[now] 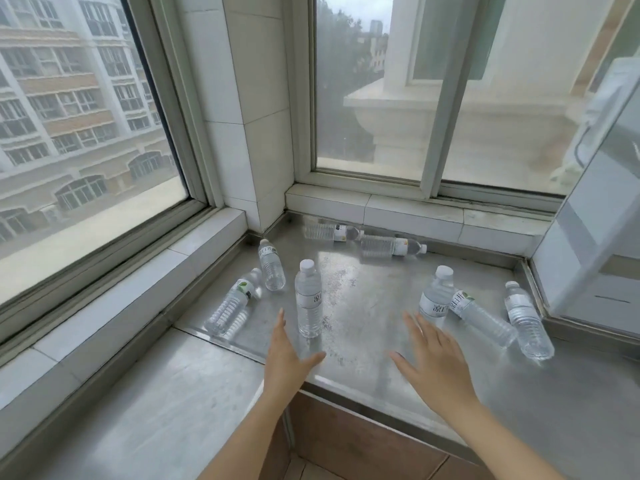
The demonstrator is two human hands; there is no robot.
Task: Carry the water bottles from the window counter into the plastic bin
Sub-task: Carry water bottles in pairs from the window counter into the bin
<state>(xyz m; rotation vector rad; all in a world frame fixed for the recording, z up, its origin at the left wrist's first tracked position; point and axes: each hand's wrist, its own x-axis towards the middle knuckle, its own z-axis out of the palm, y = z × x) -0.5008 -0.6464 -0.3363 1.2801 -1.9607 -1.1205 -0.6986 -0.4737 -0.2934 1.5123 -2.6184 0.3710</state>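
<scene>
Several clear water bottles with white caps are on the steel window counter (363, 306). One bottle (309, 299) stands upright near the middle, and another upright bottle (437, 296) stands to its right. The others lie on their sides: two at the left (231, 306) (271, 265), two at the back (329, 232) (391, 245), two at the right (485, 317) (526, 320). My left hand (285, 358) reaches with straight fingers just left of the middle bottle, holding nothing. Fingers spread, my right hand (433, 362) is just in front of the right upright bottle. The plastic bin is out of view.
Windows (86, 116) close off the left and back sides, with a tiled pillar (249, 116) in the corner. A white cabinet side (588, 237) bounds the counter on the right. A stone ledge (138, 393) continues at the left front. Below the counter edge is a brown cabinet front (363, 441).
</scene>
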